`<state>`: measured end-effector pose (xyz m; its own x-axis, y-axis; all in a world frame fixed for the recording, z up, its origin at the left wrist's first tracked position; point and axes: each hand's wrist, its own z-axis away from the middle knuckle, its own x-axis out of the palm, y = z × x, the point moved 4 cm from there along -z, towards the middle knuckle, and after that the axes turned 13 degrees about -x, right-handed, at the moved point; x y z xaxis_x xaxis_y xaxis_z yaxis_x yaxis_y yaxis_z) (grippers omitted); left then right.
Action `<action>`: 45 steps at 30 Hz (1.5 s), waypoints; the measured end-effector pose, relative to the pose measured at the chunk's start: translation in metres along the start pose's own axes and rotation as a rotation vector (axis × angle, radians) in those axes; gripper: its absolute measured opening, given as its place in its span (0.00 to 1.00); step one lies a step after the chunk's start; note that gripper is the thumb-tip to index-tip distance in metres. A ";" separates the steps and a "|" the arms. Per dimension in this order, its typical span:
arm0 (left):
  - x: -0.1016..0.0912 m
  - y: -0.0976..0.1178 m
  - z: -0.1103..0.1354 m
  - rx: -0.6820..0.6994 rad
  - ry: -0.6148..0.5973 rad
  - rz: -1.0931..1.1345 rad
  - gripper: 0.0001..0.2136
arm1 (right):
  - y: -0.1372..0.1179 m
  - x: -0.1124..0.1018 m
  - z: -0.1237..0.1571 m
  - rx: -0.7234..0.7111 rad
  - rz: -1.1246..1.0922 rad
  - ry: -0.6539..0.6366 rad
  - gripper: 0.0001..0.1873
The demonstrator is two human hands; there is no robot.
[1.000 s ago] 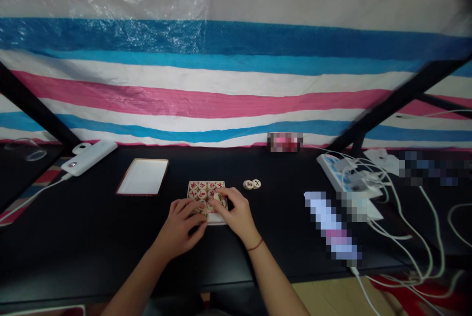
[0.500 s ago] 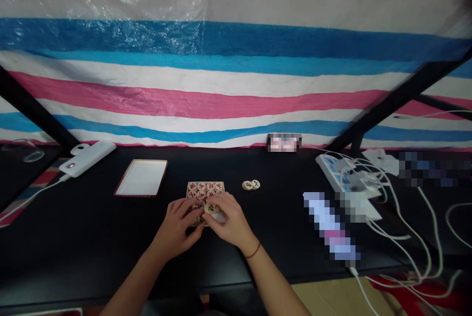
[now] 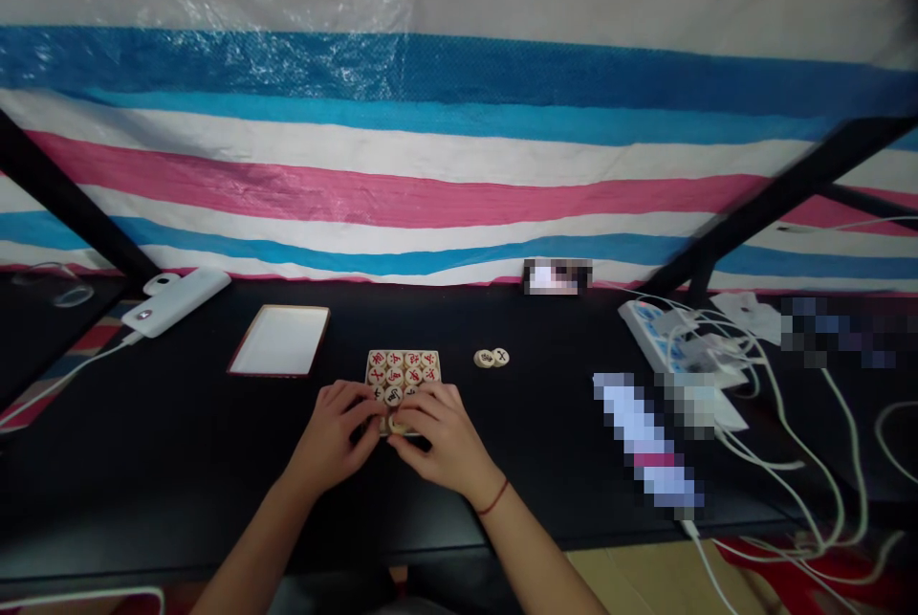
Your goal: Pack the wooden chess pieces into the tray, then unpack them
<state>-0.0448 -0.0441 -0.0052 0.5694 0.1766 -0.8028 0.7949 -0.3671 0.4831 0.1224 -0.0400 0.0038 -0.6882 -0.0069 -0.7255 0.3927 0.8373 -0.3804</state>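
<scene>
A small box (image 3: 370,368) of round Chinese chess pieces stands on the black table in front of me; red-marked pieces (image 3: 394,374) fill its far rows and black-marked ones (image 3: 393,395) lie nearer. My left hand (image 3: 336,433) is closed about the box's near left corner, fingers bent over the edge. At the near edge, my right hand (image 3: 441,433) pinches a Chinese chess piece (image 3: 397,424) between thumb and fingers, low over the box. My fingers hide much of the near rows. To the right of the box lie a few loose pieces (image 3: 491,358), partly overlapping.
A shallow white-lined lid (image 3: 279,340) lies left of the box. Farther left is a white device (image 3: 176,302) with a cable. On the right are a power strip (image 3: 649,338), tangled cables and a blurred phone-like object (image 3: 645,443). Striped sheeting (image 3: 430,194) hangs behind.
My right hand has brought its piece from above the box down toward the near edge. My left hand has shifted slightly back to the near left corner, uncovering more pieces.
</scene>
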 end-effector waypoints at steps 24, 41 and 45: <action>-0.001 0.013 0.003 0.085 0.033 -0.064 0.12 | 0.070 -0.050 0.027 0.247 0.305 0.337 0.16; 0.015 0.025 -0.001 0.164 0.019 -0.159 0.07 | 0.090 -0.046 0.043 0.318 0.428 0.061 0.20; 0.016 0.025 -0.001 0.167 0.020 -0.168 0.08 | 0.091 -0.045 0.044 0.321 0.437 0.057 0.20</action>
<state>-0.0152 -0.0492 -0.0054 0.4373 0.2659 -0.8591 0.8342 -0.4768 0.2770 0.2162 0.0124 -0.0238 -0.4478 0.3414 -0.8264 0.8100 0.5463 -0.2132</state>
